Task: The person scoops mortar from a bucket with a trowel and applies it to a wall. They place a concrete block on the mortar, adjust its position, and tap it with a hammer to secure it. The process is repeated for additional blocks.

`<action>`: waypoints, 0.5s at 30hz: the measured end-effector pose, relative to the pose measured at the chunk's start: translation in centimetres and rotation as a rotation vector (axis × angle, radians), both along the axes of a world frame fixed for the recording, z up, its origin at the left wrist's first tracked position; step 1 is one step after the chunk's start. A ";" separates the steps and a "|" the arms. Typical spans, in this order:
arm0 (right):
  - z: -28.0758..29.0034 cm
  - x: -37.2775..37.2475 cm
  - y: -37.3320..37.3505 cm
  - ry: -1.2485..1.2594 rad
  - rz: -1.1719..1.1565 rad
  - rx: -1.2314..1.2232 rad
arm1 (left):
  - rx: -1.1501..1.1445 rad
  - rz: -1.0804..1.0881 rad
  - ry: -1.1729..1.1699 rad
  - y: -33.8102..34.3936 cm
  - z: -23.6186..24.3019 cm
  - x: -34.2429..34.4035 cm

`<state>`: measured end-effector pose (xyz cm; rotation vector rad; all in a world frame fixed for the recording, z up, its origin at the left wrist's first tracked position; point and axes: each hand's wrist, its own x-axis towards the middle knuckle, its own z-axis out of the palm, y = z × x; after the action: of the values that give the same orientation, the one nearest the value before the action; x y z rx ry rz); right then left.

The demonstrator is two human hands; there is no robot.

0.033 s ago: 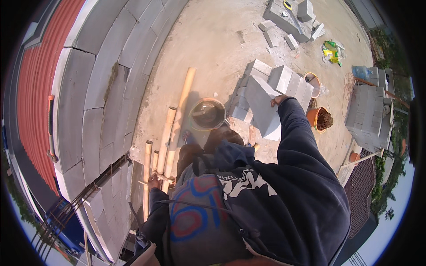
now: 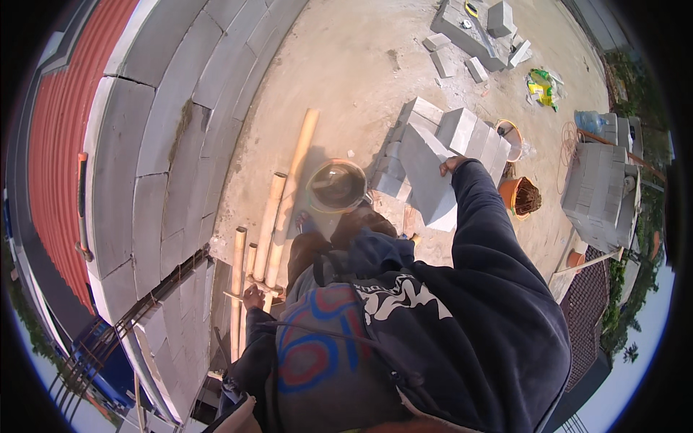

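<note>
A large grey lightweight concrete block (image 2: 426,169) stands tilted against a stack of similar blocks (image 2: 473,133), right of centre. My right hand (image 2: 452,165) grips its upper right edge, fingers curled over it. Down at the left, my left hand (image 2: 253,296) is closed at a short bamboo crosspiece (image 2: 271,288) tied among upright bamboo poles (image 2: 268,224); the sleeve and small size partly hide its fingers. Between my feet and the stack sits a round bucket (image 2: 337,185) with wet grey contents and what looks like a tool in it.
A grey block wall (image 2: 170,166) rises along the left, with an orange-handled hammer (image 2: 82,206) on its outer edge. Orange buckets (image 2: 520,196) stand beyond the stack. Cut blocks (image 2: 473,36) lie at the far right, near a yellow-green bag (image 2: 541,88). More blocks (image 2: 599,180) are piled at right.
</note>
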<state>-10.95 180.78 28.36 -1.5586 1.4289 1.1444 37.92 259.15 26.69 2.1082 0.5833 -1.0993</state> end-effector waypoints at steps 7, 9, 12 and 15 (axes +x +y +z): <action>-0.3 4.2 0.7 -0.099 -0.214 -0.086 | 0.201 -0.441 -0.067 -11.0 3.7 -16.6; -1.7 3.5 1.1 -0.275 -0.336 0.018 | 0.165 -0.359 -0.053 -13.2 5.0 -18.3; -6.1 0.1 2.1 -0.298 -0.407 -0.164 | 0.085 -0.203 -0.089 -15.8 6.6 -19.3; -6.8 1.1 4.5 -0.438 -0.438 0.035 | 0.104 -0.156 -0.212 -13.5 6.1 -21.4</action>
<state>-9.86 185.26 21.55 -1.2819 1.3454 0.5267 16.49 245.63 32.79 2.3571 0.3869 -0.9285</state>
